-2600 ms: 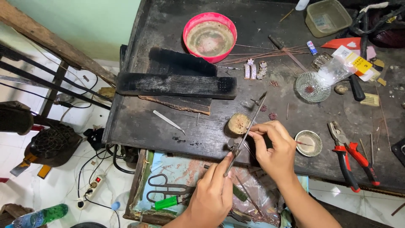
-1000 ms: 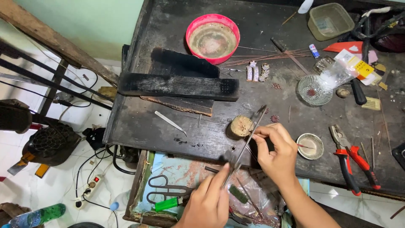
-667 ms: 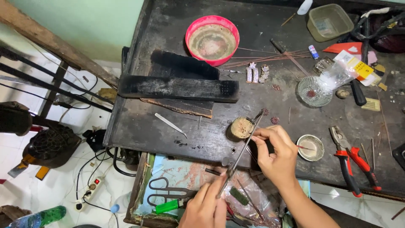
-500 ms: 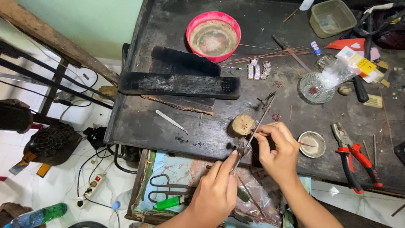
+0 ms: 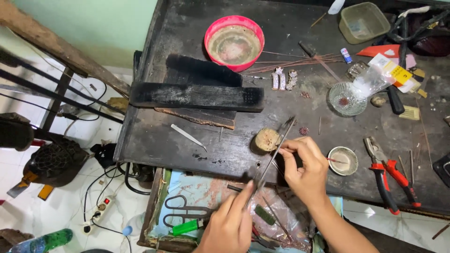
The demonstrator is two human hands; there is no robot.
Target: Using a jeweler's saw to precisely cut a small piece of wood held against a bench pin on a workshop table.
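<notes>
head camera, looking down on a dark, worn workbench (image 5: pixel 187 140). your left hand (image 5: pixel 232 225) sits at the near edge, fingers pinched on the near end of a long pair of metal tweezers (image 5: pixel 274 150), which slant up and away so the tips lie just beside a small round wooden block (image 5: pixel 267 139) on the bench. your right hand (image 5: pixel 307 164) is just right of the tweezers, thumb and forefinger closed near their shaft; whether they grip a tiny piece is too small to tell. compared with half a second ago the tweezers have hardly shifted, and both hands stay close together over the block, so the fine work there looks ongoing rather than finished. a moment earlier the left hand had dipped low out of frame; it is back up now. right of your hands sits a small round dish (image 5: pixel 342 160), then red-handled pliers (image 5: pixel 389 173). farther off are a pink bowl (image 5: pixel 234 42), a glass dish (image 5: pixel 347 98) and a long black block (image 5: pixel 197 96). an open drawer (image 5: pixel 197 206) below holds scissors (image 5: pixel 180 211).
</notes>
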